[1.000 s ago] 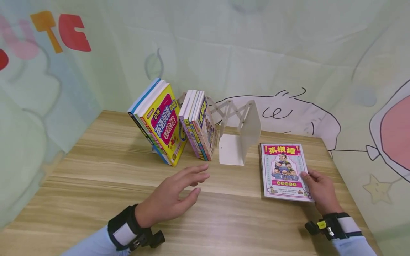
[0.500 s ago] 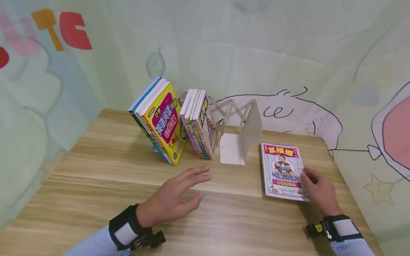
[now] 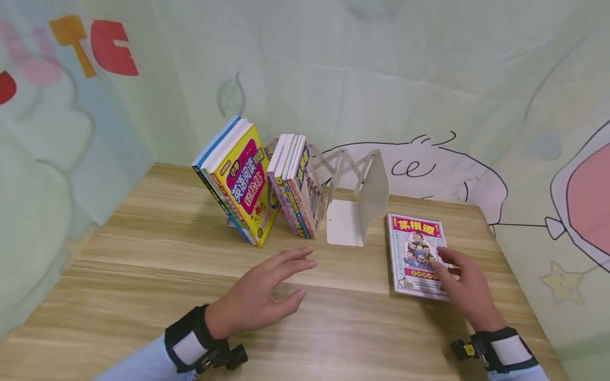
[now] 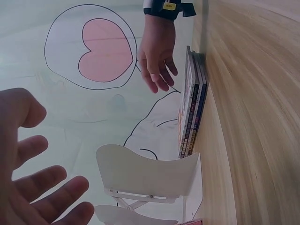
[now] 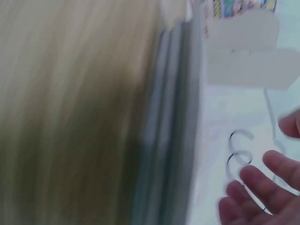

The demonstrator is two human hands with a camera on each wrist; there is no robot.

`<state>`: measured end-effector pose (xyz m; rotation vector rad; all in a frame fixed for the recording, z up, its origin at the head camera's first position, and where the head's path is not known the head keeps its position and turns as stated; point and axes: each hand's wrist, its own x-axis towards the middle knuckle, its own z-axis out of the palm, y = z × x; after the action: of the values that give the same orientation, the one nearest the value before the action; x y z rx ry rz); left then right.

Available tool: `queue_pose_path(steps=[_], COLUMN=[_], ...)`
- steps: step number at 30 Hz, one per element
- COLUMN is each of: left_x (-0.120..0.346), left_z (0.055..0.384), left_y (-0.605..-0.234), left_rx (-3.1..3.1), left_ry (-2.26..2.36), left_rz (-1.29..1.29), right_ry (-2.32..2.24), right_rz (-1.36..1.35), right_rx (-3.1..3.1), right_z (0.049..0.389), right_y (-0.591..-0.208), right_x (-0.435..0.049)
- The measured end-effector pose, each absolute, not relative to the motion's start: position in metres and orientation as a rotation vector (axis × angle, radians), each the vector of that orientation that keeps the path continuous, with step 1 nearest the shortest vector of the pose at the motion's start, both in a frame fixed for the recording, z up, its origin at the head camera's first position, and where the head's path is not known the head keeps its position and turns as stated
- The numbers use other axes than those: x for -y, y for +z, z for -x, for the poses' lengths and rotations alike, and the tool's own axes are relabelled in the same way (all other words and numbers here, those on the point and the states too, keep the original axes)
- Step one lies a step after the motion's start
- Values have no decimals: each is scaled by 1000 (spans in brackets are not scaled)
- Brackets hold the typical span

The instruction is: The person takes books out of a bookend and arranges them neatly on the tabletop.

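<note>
A small stack of books (image 3: 415,233) lies flat on the right of the table, its top cover pink and white with cartoon figures. Over its right side hovers my right hand (image 3: 469,293), fingers relaxed, holding nothing. The left wrist view shows a gap between that hand (image 4: 159,51) and the stacked books (image 4: 191,110). My left hand (image 3: 259,296) hangs above the table's middle with fingers spread and nothing in them. Beyond it, several slim books (image 3: 296,185) stand leaning in a white metal book rack (image 3: 374,190).
Left of the slim books, larger ones lean over, a yellow-covered book (image 3: 248,185) at their front. The wooden table (image 3: 143,275) meets printed cloth walls (image 3: 295,74) at the back and sides. Two side panels of the rack stand right of the slim books.
My right hand has let go of the top book's right edge and moved slightly left, over the cover. The top book has shifted a little left onto the stack. The left hand has barely moved.
</note>
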<state>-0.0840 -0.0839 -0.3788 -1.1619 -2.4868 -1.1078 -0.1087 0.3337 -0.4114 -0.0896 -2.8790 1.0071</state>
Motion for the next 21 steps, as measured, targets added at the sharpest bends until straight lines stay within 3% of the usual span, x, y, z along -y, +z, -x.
queue_pose_path(steps=[21], left_x=[83], left_z=[83], left_y=[-381], left_rx=[2550], left_ry=[-1072], left_rz=[1136], right_ry=[1073], right_rz=[-720], right_rx=[2803], right_z=[82], right_y=[-387], right_x=[-249])
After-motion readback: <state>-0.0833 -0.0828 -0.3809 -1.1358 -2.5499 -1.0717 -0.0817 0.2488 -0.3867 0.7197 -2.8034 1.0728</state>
